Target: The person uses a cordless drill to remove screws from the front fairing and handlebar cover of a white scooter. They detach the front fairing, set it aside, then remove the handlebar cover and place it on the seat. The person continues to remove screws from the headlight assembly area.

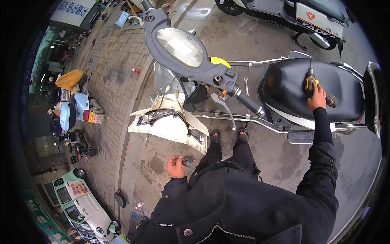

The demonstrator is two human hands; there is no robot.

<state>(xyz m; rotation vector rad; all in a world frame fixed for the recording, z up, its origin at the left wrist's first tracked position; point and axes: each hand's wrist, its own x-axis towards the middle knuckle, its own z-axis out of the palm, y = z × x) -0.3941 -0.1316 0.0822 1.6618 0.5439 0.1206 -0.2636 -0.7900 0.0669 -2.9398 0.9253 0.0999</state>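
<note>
My right hand point(317, 99) is closed around a yellow and black cordless drill point(310, 83), which lies over the black scooter seat point(276, 87) with its long thin bit pointing away from me. Low on the left, my left hand point(176, 166) is curled shut. A small dark grey clump point(188, 161) shows right beside its fingers; I cannot tell what it is or whether the fingers hold it. Between the hands stands the scooter, its grey handlebar cover point(162, 40) in place and a white front panel point(162, 127) hanging loose with wires exposed.
A spanner point(246, 86) lies on the scooter's footboard. Chrome side rails point(260, 127) and a brake lever point(227, 106) stick out near my legs. Another scooter point(280, 16) is parked beyond. A red can point(136, 70) stands by the kerb; parked scooters and a small car point(83, 207) are leftward.
</note>
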